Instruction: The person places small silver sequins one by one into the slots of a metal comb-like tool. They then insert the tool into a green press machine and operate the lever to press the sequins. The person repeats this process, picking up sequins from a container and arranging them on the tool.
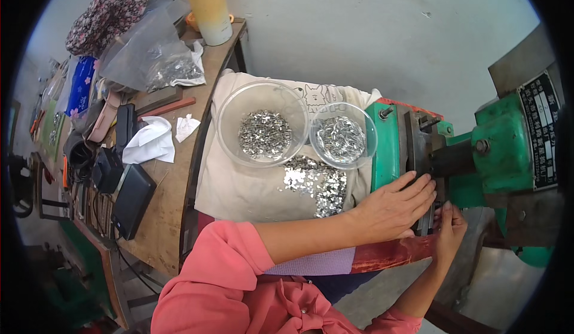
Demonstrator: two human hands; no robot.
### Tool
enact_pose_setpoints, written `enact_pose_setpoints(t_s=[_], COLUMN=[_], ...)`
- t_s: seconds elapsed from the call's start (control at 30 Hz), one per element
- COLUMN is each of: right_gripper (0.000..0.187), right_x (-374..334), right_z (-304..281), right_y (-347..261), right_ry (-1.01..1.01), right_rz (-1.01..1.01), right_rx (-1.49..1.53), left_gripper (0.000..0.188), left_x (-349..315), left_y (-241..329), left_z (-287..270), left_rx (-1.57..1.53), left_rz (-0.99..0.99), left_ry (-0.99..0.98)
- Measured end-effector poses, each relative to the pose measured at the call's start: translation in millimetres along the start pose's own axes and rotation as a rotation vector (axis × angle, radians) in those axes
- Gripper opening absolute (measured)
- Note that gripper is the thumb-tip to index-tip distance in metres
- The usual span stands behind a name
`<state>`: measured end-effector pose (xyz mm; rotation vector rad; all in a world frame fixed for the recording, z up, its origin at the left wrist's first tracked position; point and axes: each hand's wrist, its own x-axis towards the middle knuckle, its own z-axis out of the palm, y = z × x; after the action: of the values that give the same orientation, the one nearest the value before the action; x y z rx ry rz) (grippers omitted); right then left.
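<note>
My left hand (pixel 397 207) reaches across to the dark metal die (pixel 423 205) of a green press (pixel 502 145). Its fingers are stretched out and lie over the die; part of the thumb shows below. At the die's right side my right hand (pixel 449 231) is closed, fingers curled at the edge beneath the ram (pixel 451 159). What those fingertips hold, if anything, is hidden. Left of the press, small shiny metal pieces (pixel 330 191) lie heaped on a beige cloth (pixel 239 193). Behind them stand a large clear tub (pixel 224 145) and a smaller clear tub (pixel 373 148), both holding similar metal pieces.
A wooden table (pixel 170 214) at left carries a black case (pixel 133 202), white tissue (pixel 149 139), a clear plastic bag (pixel 140 59) and a yellow-and-white bottle (pixel 209 11). A grey wall (pixel 359 29) rises behind. The press's green base (pixel 385 145) borders the cloth.
</note>
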<state>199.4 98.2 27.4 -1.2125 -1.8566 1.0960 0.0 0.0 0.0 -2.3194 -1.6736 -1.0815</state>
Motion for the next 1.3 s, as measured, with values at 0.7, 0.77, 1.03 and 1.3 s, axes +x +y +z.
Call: enact_pose_setpoints(t_s=[0.7, 0.77, 1.03, 1.3], right_gripper=[0.027, 0.027, 0.026, 0.030], right_x=[22, 21, 25, -17], right_z=[-22, -18, -19, -9], right_y=[-14, -19, -12, -10], right_ry=[-0.273, -0.247, -0.322, -0.082], right_rz=[0.313, 0.344, 0.309, 0.098], right_rx=[0.071, 0.074, 0.137, 0.066], left_gripper=[0.091, 0.091, 0.090, 0.089], left_x=[-6, -6, -5, -5], left_y=[-9, -10, -11, -11], left_z=[6, 6, 5, 4], left_rx=[0.031, 0.028, -0.004, -0.027], left_rz=[0.001, 0.002, 0.013, 0.011], left_ry=[0.044, 0.043, 0.061, 0.062])
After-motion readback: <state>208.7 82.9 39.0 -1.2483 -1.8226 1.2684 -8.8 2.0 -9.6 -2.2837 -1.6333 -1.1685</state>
